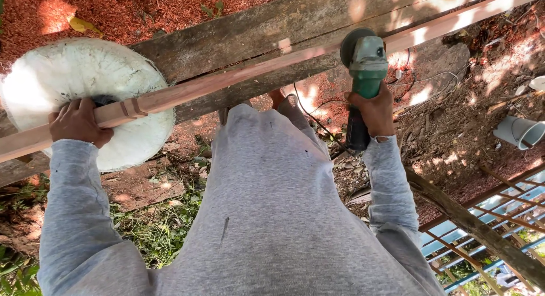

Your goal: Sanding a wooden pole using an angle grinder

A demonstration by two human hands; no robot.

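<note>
Sawdust-strewn ground (142, 12) under weathered plank (255, 34).

So the slat (238, 80) lies across the plank (255, 32), sack (79, 74) at 9 o'clock, grinder (363, 63) at 3, bucket (519, 131) beyond.

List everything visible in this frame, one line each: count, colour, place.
Wooden strip: one, pale reddish, lying along the plank.
Plank: one, weathered grey-brown, under the strip.
Angle grinder: one, green, disc against the strip.
Round white block: one, left, under the strip.
Power cord: one, dark, below the grinder.
Plastic cup: one, white, right, on its side.
Left hand: grips the strip.
Right hand: grips the grinder.
</note>
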